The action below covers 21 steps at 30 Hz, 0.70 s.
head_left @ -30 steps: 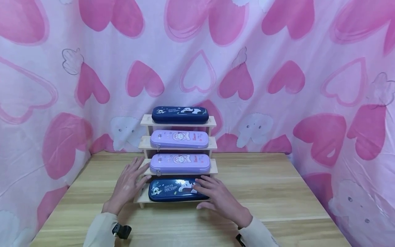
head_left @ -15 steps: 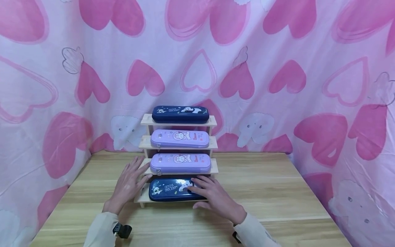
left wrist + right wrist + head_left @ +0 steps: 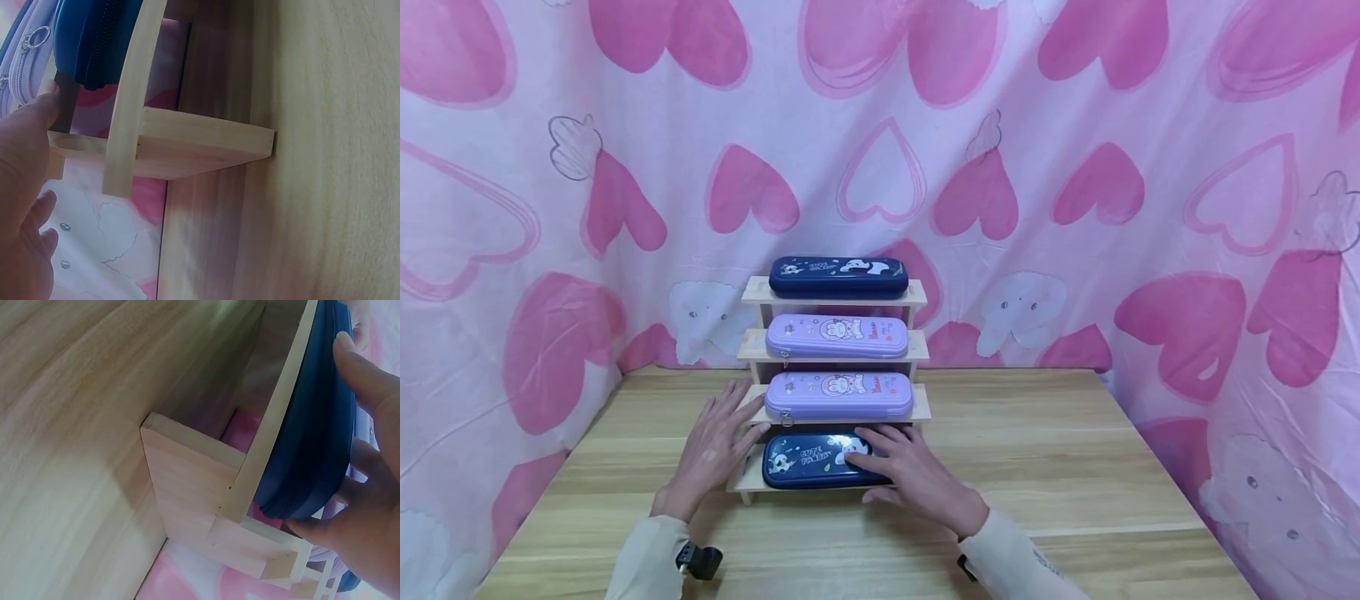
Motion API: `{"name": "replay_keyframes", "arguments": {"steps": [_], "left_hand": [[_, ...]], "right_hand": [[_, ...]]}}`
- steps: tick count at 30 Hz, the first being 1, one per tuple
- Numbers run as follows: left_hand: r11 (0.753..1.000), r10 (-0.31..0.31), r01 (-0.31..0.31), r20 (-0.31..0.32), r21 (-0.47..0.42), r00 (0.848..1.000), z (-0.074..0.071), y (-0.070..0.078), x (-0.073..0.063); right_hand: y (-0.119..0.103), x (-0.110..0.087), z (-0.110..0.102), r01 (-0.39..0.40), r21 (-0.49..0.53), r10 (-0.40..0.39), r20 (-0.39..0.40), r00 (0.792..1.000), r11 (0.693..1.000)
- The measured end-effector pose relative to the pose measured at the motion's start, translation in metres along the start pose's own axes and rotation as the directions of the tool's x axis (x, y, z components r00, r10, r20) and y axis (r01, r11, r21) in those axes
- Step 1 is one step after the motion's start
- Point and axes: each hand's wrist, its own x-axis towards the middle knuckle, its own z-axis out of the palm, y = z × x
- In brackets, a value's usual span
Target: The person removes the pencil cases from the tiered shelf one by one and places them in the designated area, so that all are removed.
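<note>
A dark blue panda pencil case (image 3: 805,467) lies on the lowest step of a light wooden rack (image 3: 747,481). My right hand (image 3: 921,483) spreads over its right part in the head view, fingers fairly straight on the lid. In the right wrist view, the thumb (image 3: 359,372) touches the case's edge and another finger is by its end. My left hand (image 3: 711,446) rests at the rack's left side, fingertips beside the lower purple pencil case (image 3: 838,397); in the left wrist view a fingertip is close to the blue case's corner (image 3: 100,56).
On the steps above sit another purple pencil case (image 3: 835,337) and a second dark blue one (image 3: 838,279). The rack stands on a wood-grain table (image 3: 1037,467). A pink heart-print curtain (image 3: 880,100) surrounds the table's back and sides.
My right hand has slid left over the front blue case, covering more of its lid. The left hand and the cases have stayed in nearly the same place.
</note>
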Motion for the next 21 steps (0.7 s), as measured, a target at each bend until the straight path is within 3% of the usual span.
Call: {"name": "replay_keyframes", "arguments": {"steps": [9, 21], "left_hand": [[1.0, -0.011, 0.011, -0.008, -0.005, 1.0, 0.0013, 0.0007, -0.0003], [1.0, -0.014, 0.014, -0.014, -0.014, 1.0, 0.0044, -0.0024, 0.0005]], "right_hand": [[-0.0026, 0.0024, 0.0052, 0.03, -0.114, -0.036, -0.047, 0.998, 0.993], [-0.0076, 0.0061, 0.0034, 0.004, -0.155, -0.002, 0.013, 1.0, 0.988]]}}
